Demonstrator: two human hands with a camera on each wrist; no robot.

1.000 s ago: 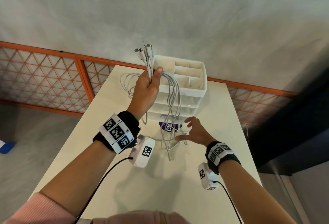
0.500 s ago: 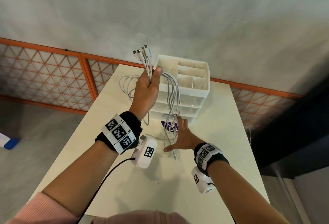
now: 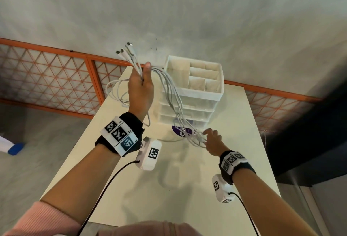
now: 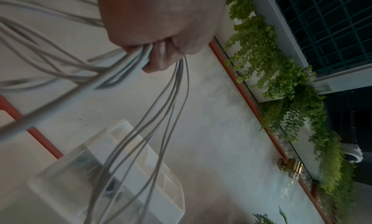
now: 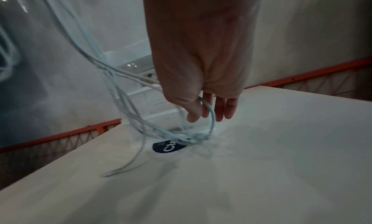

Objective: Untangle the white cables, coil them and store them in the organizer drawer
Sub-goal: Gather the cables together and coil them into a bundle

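White plastic makes the organizer (image 3: 195, 93), which stands at the far end of the table (image 3: 187, 188) with all its drawers pushed in, as far as I can see; in front of it the white cables (image 3: 174, 100) hang in long strands from the raised left hand (image 3: 139, 89) down to a knot just above the table, and their plugs (image 3: 124, 49) stick up over the fist; to do this step well, I think the bundle should be kept high so the strands hang straight, and one loop should be drawn out of the knot gently, not pulled hard; the left hand is clenched around the bundle; the right hand (image 3: 213, 142) is half open, its thumb (image 5: 193, 111) hooked in a loop of cable beside the knot; whether it truly pinches the loop, I cannot tell.
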